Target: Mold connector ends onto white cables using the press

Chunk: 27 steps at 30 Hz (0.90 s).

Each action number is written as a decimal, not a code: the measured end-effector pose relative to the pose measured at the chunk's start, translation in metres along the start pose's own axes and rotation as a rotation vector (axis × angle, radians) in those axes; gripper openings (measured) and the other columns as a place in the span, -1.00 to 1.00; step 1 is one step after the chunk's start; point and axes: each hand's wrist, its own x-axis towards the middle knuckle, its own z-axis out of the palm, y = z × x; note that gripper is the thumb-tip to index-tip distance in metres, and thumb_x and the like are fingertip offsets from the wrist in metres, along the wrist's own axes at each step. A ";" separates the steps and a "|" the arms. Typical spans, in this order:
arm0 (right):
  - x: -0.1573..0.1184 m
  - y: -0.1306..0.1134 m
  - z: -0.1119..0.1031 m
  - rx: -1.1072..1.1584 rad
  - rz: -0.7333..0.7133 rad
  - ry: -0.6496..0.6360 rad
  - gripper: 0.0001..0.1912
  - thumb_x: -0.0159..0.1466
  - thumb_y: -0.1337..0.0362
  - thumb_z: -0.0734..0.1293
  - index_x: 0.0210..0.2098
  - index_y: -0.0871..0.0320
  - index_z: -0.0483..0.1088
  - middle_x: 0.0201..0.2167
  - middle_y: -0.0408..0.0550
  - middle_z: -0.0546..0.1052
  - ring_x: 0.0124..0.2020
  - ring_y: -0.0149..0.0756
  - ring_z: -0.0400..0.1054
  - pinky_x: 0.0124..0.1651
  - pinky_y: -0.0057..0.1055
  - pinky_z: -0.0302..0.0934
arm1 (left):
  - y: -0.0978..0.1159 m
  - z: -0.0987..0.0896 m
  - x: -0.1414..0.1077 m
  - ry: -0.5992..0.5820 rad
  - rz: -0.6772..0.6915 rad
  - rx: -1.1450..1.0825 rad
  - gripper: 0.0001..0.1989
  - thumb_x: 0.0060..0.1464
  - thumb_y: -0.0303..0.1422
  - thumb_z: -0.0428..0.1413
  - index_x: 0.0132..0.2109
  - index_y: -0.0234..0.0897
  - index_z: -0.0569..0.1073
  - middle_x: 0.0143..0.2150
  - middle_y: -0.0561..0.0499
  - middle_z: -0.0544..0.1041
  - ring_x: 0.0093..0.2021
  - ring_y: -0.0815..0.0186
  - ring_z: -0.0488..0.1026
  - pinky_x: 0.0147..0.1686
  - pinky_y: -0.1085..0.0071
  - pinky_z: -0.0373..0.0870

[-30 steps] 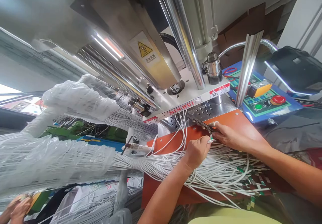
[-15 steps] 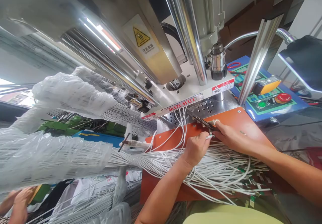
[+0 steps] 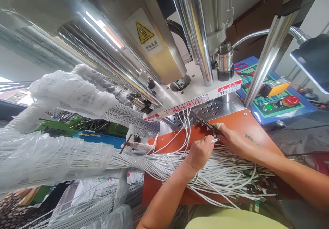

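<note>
**White wire ends point(image 3: 215, 140) pinched above orange plate point(image 3: 253, 129)**
Left hand point(image 3: 200, 155) is closed on the wire ends, just beside the slotted metal strip point(image 3: 205, 124). Right hand point(image 3: 232, 141) grips the strip's near end. Wire bundle point(image 3: 221, 177) crosses the plate, running left into plastic wrap point(image 3: 59, 160).

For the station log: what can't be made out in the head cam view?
All in the head view:
- Left hand: its fingers hide the ends of the white wires it grips.
- Right hand: its fingers cover one end of the dark metal strip.
- Green-marked wire terminals: too small and blurred to identify.
- Control panel: button labels too small to read.
- Plastic-wrapped wire bundle: cut off by the left edge.
</note>
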 end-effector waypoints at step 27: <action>0.003 0.008 -0.004 0.209 -0.079 -0.021 -0.67 0.27 0.04 0.27 -0.05 0.03 0.21 -0.11 0.00 0.52 -0.17 -0.11 0.43 -0.16 -0.28 0.25 | 0.000 -0.024 0.017 0.150 -0.616 -0.916 -0.66 0.34 -0.14 -0.10 0.09 -0.29 0.20 -0.36 -0.03 0.61 -0.58 0.45 0.25 -0.49 0.51 0.23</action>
